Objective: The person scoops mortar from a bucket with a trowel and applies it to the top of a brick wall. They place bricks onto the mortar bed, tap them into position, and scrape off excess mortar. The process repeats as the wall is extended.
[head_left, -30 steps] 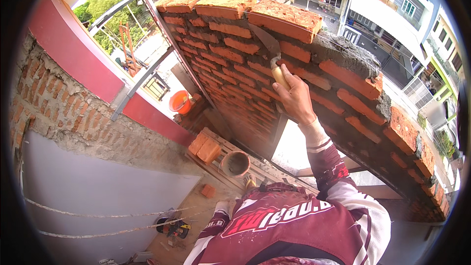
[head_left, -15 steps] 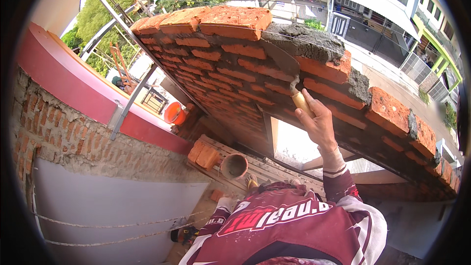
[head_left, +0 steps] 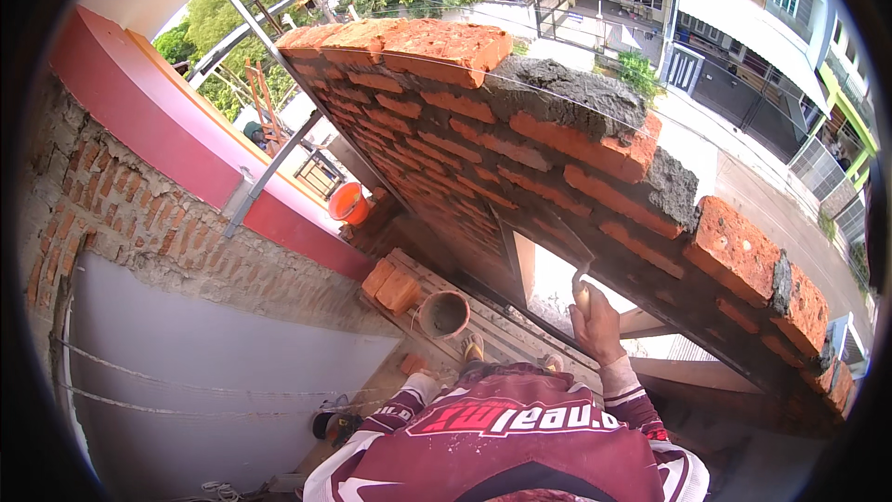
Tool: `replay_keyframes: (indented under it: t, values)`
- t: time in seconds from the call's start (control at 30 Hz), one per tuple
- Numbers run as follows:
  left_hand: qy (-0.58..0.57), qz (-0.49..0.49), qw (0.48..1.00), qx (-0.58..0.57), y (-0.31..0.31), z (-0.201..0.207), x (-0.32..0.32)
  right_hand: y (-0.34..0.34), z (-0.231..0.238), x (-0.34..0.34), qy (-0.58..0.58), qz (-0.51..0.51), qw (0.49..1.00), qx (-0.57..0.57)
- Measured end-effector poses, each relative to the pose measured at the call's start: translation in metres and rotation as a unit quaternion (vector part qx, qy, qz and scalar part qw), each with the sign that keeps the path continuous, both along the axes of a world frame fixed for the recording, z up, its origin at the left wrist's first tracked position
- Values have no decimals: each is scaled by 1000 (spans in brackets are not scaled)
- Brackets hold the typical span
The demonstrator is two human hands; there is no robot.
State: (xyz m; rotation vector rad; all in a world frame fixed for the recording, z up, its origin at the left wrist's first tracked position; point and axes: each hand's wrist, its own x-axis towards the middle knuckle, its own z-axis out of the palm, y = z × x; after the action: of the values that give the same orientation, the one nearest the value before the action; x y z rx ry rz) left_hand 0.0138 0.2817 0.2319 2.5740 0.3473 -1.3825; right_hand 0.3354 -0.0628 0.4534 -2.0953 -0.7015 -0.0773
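Observation:
My right hand (head_left: 597,327) is closed round the wooden handle of a trowel (head_left: 582,294), its thin metal blade near the brick wall's (head_left: 446,144) inner face, above a bright opening. Grey wet mortar (head_left: 571,93) lies along the wall's stepped top, between an orange brick (head_left: 446,46) and lower bricks. Low beside my body, my left hand (head_left: 425,383) is partly covered by the sleeve; its fingers do not show clearly. A reddish brick piece (head_left: 413,363) is close to that hand, and I cannot tell whether they touch.
A mortar bucket (head_left: 444,315) stands on the planks by my feet, beside stacked bricks (head_left: 391,285). Farther off is an orange bucket (head_left: 347,204). A taut string (head_left: 372,54) runs along the wall top. A street (head_left: 753,186) lies beyond; a pink-edged wall (head_left: 158,130) rises at left.
My right hand and the trowel have dropped from the mortar near the wall's top to lower down, closer to my body. The view has shifted slightly.

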Motion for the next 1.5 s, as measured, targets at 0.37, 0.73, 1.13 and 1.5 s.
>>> replay_keyframes:
  t: [0.37,0.73,1.13,1.5]
  values:
    - [-150,-10,989,-1,-16,-31,11,-32,-69,-19,193,69,975,-86]
    - [-186,320,926,-80,-57,-90,9,80,79,29,133,272,939,161]
    - [-571,438,644,-261,23,133,274,161,327,80,-65,218,912,342]
    - [-811,277,482,-181,138,390,384,325,403,176,-121,132,975,133]
